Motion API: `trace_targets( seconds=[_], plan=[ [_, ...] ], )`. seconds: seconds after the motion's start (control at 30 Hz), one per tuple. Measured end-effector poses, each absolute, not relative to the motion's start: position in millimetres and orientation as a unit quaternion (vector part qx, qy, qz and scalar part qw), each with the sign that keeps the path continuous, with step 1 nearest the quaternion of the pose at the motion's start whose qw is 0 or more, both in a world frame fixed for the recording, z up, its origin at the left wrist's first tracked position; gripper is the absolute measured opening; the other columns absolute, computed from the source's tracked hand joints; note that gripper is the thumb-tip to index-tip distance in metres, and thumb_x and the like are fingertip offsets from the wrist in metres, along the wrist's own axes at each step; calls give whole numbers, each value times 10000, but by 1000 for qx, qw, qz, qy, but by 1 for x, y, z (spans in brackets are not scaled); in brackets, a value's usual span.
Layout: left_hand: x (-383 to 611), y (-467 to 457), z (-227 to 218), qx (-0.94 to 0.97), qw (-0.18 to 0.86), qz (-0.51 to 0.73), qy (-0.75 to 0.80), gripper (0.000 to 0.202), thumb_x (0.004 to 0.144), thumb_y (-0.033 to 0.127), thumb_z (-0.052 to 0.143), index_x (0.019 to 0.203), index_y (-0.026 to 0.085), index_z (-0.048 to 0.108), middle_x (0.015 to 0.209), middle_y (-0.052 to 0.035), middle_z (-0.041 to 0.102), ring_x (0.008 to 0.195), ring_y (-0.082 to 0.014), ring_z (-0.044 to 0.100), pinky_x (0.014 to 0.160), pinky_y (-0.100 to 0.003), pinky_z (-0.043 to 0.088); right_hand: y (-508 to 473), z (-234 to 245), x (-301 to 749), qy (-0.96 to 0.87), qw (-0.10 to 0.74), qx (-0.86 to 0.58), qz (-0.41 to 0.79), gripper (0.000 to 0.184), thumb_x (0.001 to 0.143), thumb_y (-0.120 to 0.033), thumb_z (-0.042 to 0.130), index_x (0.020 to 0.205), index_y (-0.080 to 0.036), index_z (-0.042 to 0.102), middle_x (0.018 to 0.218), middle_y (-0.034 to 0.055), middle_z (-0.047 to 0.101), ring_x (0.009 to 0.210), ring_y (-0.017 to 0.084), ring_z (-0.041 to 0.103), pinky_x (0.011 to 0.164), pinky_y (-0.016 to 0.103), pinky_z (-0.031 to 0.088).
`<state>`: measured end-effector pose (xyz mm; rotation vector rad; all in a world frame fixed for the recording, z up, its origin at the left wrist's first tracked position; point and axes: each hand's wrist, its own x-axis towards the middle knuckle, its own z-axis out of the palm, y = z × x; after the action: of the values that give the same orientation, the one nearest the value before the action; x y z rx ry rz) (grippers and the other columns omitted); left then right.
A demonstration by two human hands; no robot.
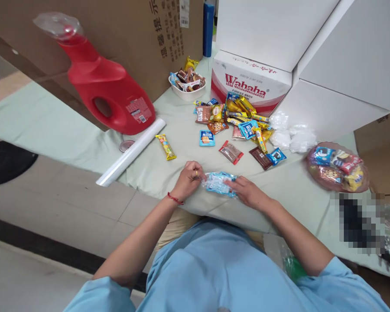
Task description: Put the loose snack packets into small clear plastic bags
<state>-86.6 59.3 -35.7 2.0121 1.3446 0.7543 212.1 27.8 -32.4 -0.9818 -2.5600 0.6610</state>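
Observation:
A light blue and clear plastic packet [217, 183] lies between my hands at the table's front edge. My left hand [189, 178], with a ring and a red cord bracelet, pinches the packet's clear left end. My right hand [249, 193] grips its right end, fingers over the top. Just beyond the hands are a red-edged snack packet [231, 152], a blue square snack packet [207, 138] and a yellow snack bar [165, 147]. Behind these, a pile of wrapped snacks [243, 113] spreads in front of the Wahaha box.
A red jug [108, 82] and a white roll [131, 152] stand and lie at left. A white bowl [187, 93] of snacks is at the back, near a Wahaha carton [251, 82]. Crumpled clear plastic [292, 134] and a film-covered snack bowl [338, 168] are at right.

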Motion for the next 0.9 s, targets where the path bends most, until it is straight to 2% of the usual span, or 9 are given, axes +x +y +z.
trace_targets(
  seconds=[0.07,0.17,0.23,0.33,0.43,0.53,0.6,0.77,0.9],
  plan=[
    [-94,56,-28,806,283,249,457,235,750,101,593,782,258,765,1152,-63,662,1268,-252,531,1112,-449,447,27,-32,212,-911,117,-341,202,458,1054,-181,363,1419,-284,620,904,59,558,835,216,470,801,329,451],
    [-107,45,-20,847,269,200,413,191,830,245,639,972,273,763,1428,-60,577,1487,-312,346,1210,-501,342,25,-31,211,-914,87,-354,177,480,1053,-144,365,1392,-326,652,919,51,531,846,208,443,805,311,414],
    [-113,36,-15,841,239,177,451,187,892,344,620,1001,258,745,1432,-87,578,1435,-330,419,1174,-517,376,23,-31,211,-915,80,-358,166,481,1056,-145,361,1386,-330,658,926,54,530,848,210,435,805,311,404],
    [-106,23,-5,799,231,181,525,225,957,374,546,915,224,708,1111,-97,692,1027,-246,650,930,-410,528,22,-29,209,-913,79,-365,165,461,1055,-155,363,1349,-307,685,922,61,539,847,215,430,809,314,403],
    [-76,13,8,766,254,232,543,225,983,353,517,894,226,680,867,-49,660,764,-179,628,721,-311,528,21,-28,206,-908,83,-370,176,436,1044,-150,387,1309,-285,706,919,66,549,845,218,431,804,318,406],
    [-32,6,10,784,245,248,514,213,966,229,483,1012,238,691,967,-64,683,870,-191,663,790,-320,543,21,-27,204,-903,85,-376,193,394,1032,-153,435,1275,-276,719,935,68,556,872,222,448,810,326,414],
    [-5,3,0,811,229,227,488,357,918,146,472,1221,218,648,1097,-99,703,991,-222,678,881,-362,553,20,-26,207,-895,96,-381,211,375,1017,-154,460,1254,-269,727,937,68,563,891,225,467,819,335,432],
    [16,-10,-30,860,159,181,450,552,889,178,527,1433,85,508,1336,-211,662,1165,-317,631,1014,-483,495,11,-18,235,-832,224,-408,302,422,1000,-163,419,1335,-261,657,1117,92,641,1030,235,584,928,388,510],
    [9,-20,-34,882,123,157,427,467,962,214,490,1415,124,558,1518,-173,561,1216,-307,600,996,-475,462,-5,-26,248,-712,285,-626,139,403,984,-371,564,1353,-220,627,1226,164,588,1197,339,520,1039,552,467]
  ],
)
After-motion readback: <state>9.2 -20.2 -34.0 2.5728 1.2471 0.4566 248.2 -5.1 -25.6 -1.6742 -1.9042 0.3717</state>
